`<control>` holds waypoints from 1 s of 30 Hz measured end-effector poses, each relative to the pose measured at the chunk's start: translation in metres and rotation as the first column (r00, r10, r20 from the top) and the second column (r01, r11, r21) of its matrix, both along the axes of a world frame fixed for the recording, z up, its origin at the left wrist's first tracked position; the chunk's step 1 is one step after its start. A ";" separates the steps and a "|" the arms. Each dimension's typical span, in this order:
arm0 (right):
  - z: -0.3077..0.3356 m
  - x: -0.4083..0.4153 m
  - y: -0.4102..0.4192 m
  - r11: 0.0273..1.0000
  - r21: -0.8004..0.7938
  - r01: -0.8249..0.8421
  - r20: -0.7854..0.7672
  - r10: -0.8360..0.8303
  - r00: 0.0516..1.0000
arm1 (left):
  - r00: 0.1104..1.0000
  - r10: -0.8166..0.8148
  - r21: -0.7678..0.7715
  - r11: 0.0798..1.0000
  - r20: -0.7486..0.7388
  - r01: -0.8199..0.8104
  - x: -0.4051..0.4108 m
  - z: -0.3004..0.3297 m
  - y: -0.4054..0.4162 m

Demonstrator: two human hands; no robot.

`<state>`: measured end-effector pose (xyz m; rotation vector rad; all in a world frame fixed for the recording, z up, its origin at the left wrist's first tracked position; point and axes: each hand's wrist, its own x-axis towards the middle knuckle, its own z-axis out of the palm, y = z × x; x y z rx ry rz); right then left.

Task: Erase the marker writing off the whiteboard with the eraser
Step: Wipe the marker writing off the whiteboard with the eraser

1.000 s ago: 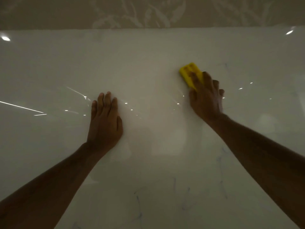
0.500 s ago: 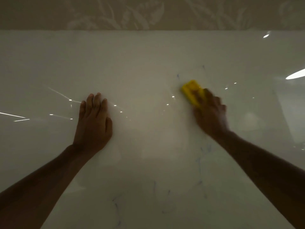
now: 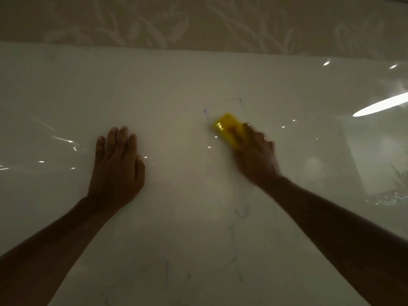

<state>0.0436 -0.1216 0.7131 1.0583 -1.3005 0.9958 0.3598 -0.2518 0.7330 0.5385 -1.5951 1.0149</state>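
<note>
A glossy whiteboard (image 3: 176, 89) fills most of the head view in dim light. My right hand (image 3: 256, 155) presses a yellow eraser (image 3: 227, 127) against the board right of centre; the hand is motion-blurred. Faint blue marker lines (image 3: 241, 104) frame the spot just above the eraser, and more faint blue strokes (image 3: 236, 250) run down the board below my right wrist. My left hand (image 3: 116, 164) lies flat on the board to the left, fingers together, holding nothing.
A beige wall with a pale leaf pattern (image 3: 154, 21) rises above the board's top edge. Bright light reflections (image 3: 379, 104) streak the board at the right, smaller glints at the left. More faint marks (image 3: 167, 272) sit near the bottom.
My right hand has slid the eraser down and slightly left across the board, uncovering faint blue lines above it. My left hand stays flat on the board; the view has shifted.
</note>
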 end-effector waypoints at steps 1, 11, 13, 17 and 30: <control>0.015 -0.018 0.002 0.995 -0.093 -0.019 0.229 0.040 0.973 | 1.000 0.006 -0.002 1.000 -0.002 -0.006 -0.001 -0.001 -0.001; 0.055 0.065 -0.012 0.985 0.163 -0.046 -0.316 0.097 0.944 | 1.000 0.025 -0.014 1.000 -0.016 -0.025 -0.003 -0.002 0.000; 0.070 0.053 -0.012 0.978 0.199 0.065 -0.440 0.029 0.898 | 1.000 0.027 -0.011 1.000 -0.013 -0.027 -0.003 -0.001 0.001; 0.116 -0.007 0.000 0.999 -0.047 -0.027 0.228 0.037 0.973 | 1.000 0.024 -0.023 0.999 -0.015 -0.024 -0.003 -0.002 0.001; -0.090 0.038 -0.001 0.970 0.234 -0.059 -0.417 0.155 0.896 | 1.000 0.020 -0.039 0.999 0.019 -0.019 -0.003 -0.021 0.000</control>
